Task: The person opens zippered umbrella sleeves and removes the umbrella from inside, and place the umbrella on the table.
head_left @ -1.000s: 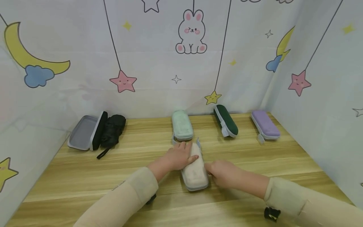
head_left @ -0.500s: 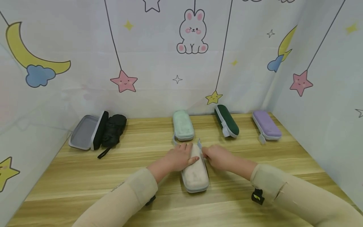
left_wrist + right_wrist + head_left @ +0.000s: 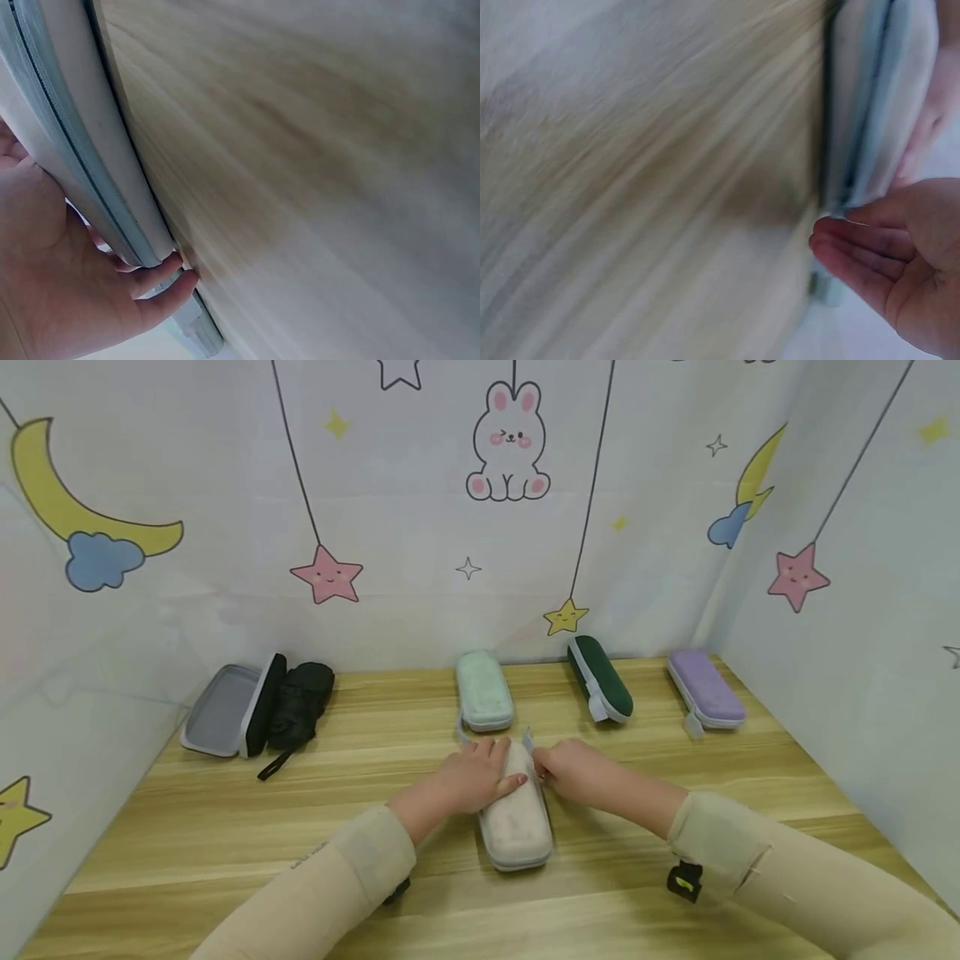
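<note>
Mid-table, the oblong cream zip case (image 3: 517, 831) lies flat, its far end gripped by the left hand (image 3: 474, 777), thumb across the top. The right hand (image 3: 576, 774) pinches at the zip (image 3: 79, 161) (the pull is mostly hidden). Best to pin the case firmly and pull level along the track. Its rounded shell looks felt-like, probably stiff beneath.

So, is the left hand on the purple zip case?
No, the left hand rests on the cream zip case, apart from the purple case.
</note>
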Tool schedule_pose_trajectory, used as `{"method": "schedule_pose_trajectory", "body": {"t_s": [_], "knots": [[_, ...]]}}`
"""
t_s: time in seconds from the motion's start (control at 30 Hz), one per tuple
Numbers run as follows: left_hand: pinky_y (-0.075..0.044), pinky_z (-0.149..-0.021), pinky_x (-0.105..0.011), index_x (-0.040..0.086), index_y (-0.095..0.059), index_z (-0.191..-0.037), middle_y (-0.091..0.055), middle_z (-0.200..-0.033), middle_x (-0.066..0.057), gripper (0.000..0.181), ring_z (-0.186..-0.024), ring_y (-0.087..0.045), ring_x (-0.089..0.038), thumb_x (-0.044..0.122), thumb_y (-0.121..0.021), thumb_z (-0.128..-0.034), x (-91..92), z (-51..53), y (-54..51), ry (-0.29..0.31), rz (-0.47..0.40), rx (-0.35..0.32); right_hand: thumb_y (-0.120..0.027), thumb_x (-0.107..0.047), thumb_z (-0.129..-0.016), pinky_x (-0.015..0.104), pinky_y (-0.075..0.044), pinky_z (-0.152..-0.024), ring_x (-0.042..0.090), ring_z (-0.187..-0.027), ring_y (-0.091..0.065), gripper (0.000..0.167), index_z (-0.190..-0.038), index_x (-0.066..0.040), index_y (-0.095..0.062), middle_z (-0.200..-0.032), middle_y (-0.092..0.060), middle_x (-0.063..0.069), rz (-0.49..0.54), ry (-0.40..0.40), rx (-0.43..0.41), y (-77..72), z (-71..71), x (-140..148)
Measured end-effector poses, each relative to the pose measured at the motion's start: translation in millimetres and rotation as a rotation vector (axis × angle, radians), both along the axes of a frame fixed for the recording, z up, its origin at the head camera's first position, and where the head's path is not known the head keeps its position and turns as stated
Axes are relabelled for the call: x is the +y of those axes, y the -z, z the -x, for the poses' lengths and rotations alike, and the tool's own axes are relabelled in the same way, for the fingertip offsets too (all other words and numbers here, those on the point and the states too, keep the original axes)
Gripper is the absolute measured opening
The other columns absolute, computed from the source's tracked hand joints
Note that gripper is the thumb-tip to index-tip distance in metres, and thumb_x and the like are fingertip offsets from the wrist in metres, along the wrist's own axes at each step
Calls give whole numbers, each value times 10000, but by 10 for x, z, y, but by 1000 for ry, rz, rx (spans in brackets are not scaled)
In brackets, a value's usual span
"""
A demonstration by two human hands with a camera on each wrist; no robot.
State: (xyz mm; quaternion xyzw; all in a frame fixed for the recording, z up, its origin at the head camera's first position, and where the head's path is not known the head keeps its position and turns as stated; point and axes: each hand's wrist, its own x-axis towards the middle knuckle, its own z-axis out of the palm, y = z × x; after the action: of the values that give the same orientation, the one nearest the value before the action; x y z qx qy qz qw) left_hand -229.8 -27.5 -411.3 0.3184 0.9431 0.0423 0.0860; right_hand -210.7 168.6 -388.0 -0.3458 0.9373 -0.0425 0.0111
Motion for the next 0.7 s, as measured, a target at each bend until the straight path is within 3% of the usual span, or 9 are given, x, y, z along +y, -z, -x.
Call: {"method": "schedule_pose_trajectory", "body": {"t_s": [0.13, 0.23, 0.33, 0.4, 0.57, 0.7], "knots": [[-457, -925, -516, 38, -248, -1522, -376, -1440, -197, 722, -1284, -429, -358, 554, -315, -1022, -4, 1, 26, 1, 3, 10, -700, -63, -844, 301, -507, -646, 148, -708, -621, 88, -909, -92, -648, -813, -659, 6, -28, -61, 44, -141, -199, -42], [-456, -922, -528, 35, -254, -1518, -384, -1433, -201, 705, -1268, -441, -364, 536, -324, -1028, -12, 6, 40, 1, 5, 28, -722, -199, -855, 259, -476, -582, 100, -671, -576, 111, -889, -116, -655, -805, -621, -32, -12, -180, 197, -202, -378, -94], [-464, -901, -534, 35, -293, -1503, -413, -1407, -199, 690, -1242, -466, -363, 527, -359, -1024, -15, 18, 33, -10, -20, 30, -715, -425, -864, 247, -477, -583, 101, -727, -580, 286, -850, -150, -637, -866, -607, -34, -32, -287, 351, -192, -526, -178], [-477, -878, -515, 43, -333, -1485, -442, -1373, -193, 686, -1220, -486, -352, 536, -394, -1012, -12, 42, 18, -25, -59, 13, -676, -560, -852, 246, -477, -606, 103, -763, -563, 397, -834, -168, -616, -901, -587, -31, -67, -339, 401, -154, -592, -245], [-481, -885, -472, 112, -352, -1497, -433, -1408, -177, 721, -1204, -514, -324, 587, -462, -967, 6, 136, -20, -57, -153, -84, -636, -642, -838, 274, -484, -714, 124, -876, -520, 495, -988, -170, -639, -1004, -553, -11, -158, -386, 400, -49, -667, -377], [-436, -965, -474, 162, -338, -1517, -395, -1457, -187, 670, -1258, -479, -331, 540, -478, -982, 2, 192, -24, 0, -196, -125, -687, -579, -836, 278, -484, -801, 136, -950, -518, 473, -1084, -177, -659, -1071, -547, -1, -165, -393, 383, 1, -665, -428]]}}
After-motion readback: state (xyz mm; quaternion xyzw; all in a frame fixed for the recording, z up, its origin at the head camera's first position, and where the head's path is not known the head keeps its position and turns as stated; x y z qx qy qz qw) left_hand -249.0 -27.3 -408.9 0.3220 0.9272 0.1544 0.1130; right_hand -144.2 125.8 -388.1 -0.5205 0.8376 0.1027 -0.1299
